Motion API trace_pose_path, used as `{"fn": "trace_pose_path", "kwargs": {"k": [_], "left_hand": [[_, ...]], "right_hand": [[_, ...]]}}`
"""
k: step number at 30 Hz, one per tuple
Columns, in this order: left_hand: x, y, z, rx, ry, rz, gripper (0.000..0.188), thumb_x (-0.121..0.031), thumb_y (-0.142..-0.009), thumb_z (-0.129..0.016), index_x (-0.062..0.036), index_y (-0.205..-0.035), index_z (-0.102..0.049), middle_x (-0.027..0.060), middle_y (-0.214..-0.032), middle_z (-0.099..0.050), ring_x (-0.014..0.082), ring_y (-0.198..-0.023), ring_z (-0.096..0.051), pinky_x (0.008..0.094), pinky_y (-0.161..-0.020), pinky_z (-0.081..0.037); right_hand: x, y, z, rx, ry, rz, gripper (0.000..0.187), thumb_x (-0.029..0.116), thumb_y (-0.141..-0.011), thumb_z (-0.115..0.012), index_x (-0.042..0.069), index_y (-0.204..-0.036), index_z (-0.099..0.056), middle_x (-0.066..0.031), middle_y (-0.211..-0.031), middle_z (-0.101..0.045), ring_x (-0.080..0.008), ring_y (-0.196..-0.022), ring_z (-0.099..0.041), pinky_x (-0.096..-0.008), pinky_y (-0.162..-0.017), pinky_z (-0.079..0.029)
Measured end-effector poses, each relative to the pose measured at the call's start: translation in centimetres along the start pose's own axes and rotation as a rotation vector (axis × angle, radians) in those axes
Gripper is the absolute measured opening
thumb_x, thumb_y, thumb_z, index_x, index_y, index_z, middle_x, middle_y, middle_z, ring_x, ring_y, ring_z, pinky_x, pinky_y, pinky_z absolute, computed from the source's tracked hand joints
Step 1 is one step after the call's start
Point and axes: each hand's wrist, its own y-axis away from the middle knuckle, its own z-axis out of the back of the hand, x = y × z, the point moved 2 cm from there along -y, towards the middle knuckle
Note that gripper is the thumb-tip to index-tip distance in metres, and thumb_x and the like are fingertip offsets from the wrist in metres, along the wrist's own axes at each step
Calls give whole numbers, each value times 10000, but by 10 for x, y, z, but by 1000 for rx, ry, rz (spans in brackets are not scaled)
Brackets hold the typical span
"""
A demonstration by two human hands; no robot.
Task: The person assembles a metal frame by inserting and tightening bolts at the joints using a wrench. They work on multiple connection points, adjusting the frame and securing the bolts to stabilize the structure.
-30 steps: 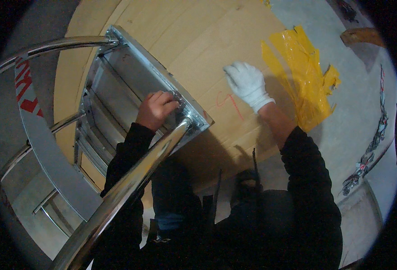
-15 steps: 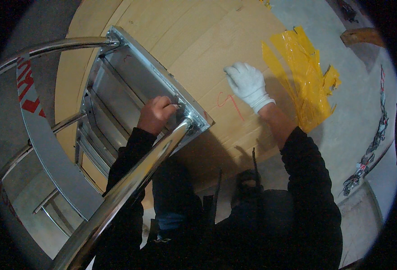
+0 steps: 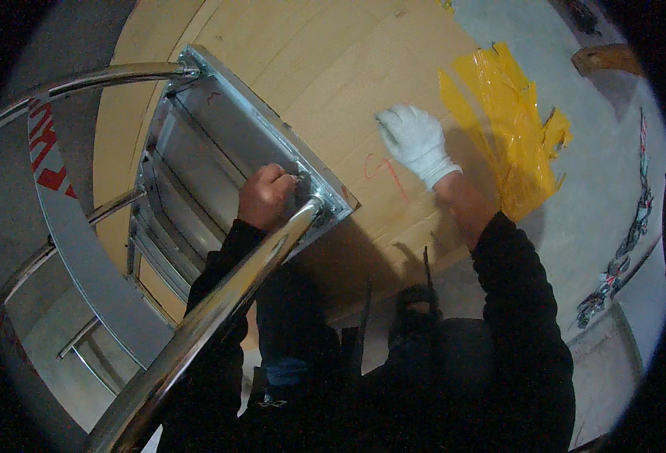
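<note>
Head view, only 1 here: bare left hand (image 3: 265, 196) is at the near corner of the metal frame (image 3: 257, 115), fingertips pinched on some small bit (image 3: 296, 179), too tiny to ID. Frame's lying on the cardboard (image 3: 333, 68), chrome tube (image 3: 219, 309) bolted by that corner. White-gloved right hand (image 3: 414, 142) is loosely curled, over the cardboard near the yellow tape (image 3: 518, 136).
</note>
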Motion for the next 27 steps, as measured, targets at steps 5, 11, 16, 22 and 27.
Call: {"fn": "trace_pose_path", "kwargs": {"k": [5,11,16,22,27], "left_hand": [[6,2,-6,39,-11,32,89,-111,-703,-659,-73,-768,-611,104,-728,-544,289,-688,-568,387,-565,-465],[12,19,-24,23,452,550,147,-126,-725,-710,-44,-809,-622,64,-784,-604,187,-650,-586,316,-586,-480],[7,15,-20,123,935,1014,148,-116,-749,-697,-18,-829,-621,14,-739,-607,93,-662,-565,253,-608,-472],[11,14,-24,150,672,829,166,-162,-728,-707,-28,-723,-608,29,-667,-600,97,-593,-543,262,-553,-436],[16,12,-25,215,742,860,189,-185,-724,-715,-26,-710,-613,38,-654,-596,104,-608,-543,266,-569,-436]], "right_hand": [[-1,0,-1,-21,10,16,155,202,-769,-604,161,-919,-595,-50,-797,-526,-241,-743,-560,-362,-603,-465],[0,0,0,-37,-2,20,153,196,-769,-603,164,-918,-591,-51,-788,-521,-242,-737,-558,-358,-596,-465],[-1,1,-1,-1,11,-5,150,198,-771,-601,166,-917,-591,-50,-795,-523,-243,-747,-558,-362,-605,-468],[1,0,-1,30,1,-14,156,202,-772,-604,165,-924,-594,-49,-821,-535,-243,-761,-563,-365,-615,-472],[0,0,0,-5,2,2,168,202,-766,-612,158,-928,-595,-49,-831,-542,-244,-771,-561,-365,-627,-471]]}}
